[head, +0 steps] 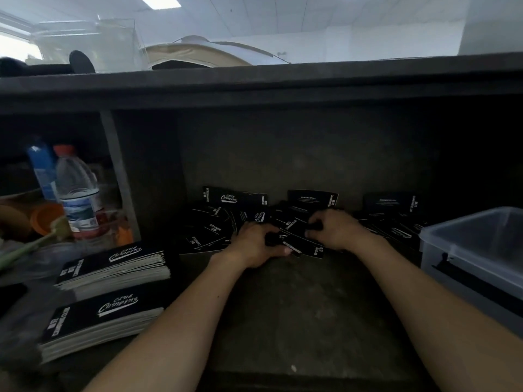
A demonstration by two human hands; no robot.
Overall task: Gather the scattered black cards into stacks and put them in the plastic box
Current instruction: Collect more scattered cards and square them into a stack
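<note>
Black cards [293, 232] in left-hand [254, 246], right-hand [336, 230] grip

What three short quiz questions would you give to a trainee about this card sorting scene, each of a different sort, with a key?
1. True or false: the plastic box stands on the person's left side.
2. How many neat stacks lie at the near left? A) one B) two C) four
3. Fill in: the left hand and the right hand both grip some of the scattered black ___.

Key: 1 false, it stands on the right; 2 B; 3 cards.
</note>
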